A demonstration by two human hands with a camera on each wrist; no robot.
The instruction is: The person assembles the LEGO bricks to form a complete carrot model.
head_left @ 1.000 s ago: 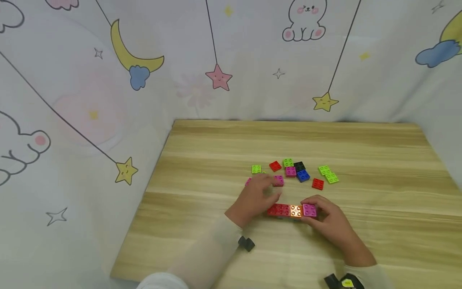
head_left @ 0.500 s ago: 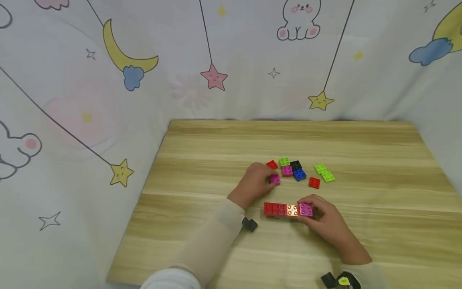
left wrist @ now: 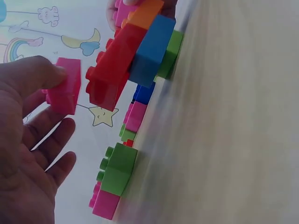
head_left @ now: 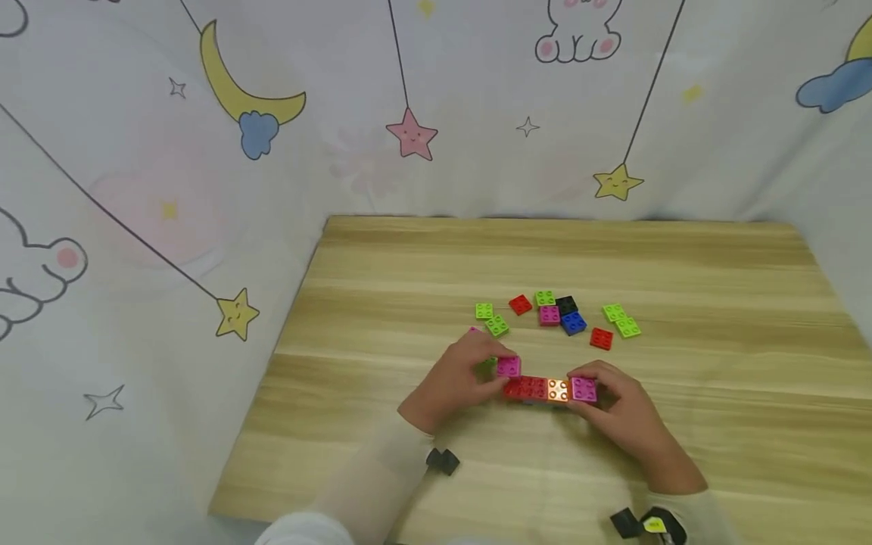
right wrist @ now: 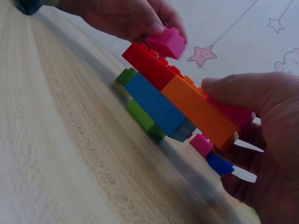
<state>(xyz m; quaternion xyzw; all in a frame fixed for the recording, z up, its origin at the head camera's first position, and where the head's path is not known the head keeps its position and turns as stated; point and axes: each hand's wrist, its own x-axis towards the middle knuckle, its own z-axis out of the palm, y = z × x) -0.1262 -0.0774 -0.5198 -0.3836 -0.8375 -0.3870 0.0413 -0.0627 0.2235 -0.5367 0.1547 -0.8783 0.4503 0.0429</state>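
Observation:
In the head view my left hand (head_left: 453,382) pinches a pink toy building block (head_left: 508,367) between thumb and fingers. This block is just above the left end of a red block (head_left: 527,388), part of a built row; whether they touch I cannot tell. Farther right in the row are an orange block (head_left: 558,390) and another pink block (head_left: 583,389). My right hand (head_left: 623,416) grips the row at that pink end. The right wrist view shows a blue block (right wrist: 156,102) under the red and orange ones, with a green block (right wrist: 142,117) below it.
Loose blocks lie behind the row on the wooden table (head_left: 715,303): a black one (head_left: 566,305), a blue one (head_left: 574,323), a red one (head_left: 602,338) and several green ones, such as a green block (head_left: 497,325). A patterned cloth (head_left: 477,174) hangs behind the table.
My left hand has taken hold of a pink block from the loose group and carried it toward me, to the row's left end. My right hand keeps its grip in place.

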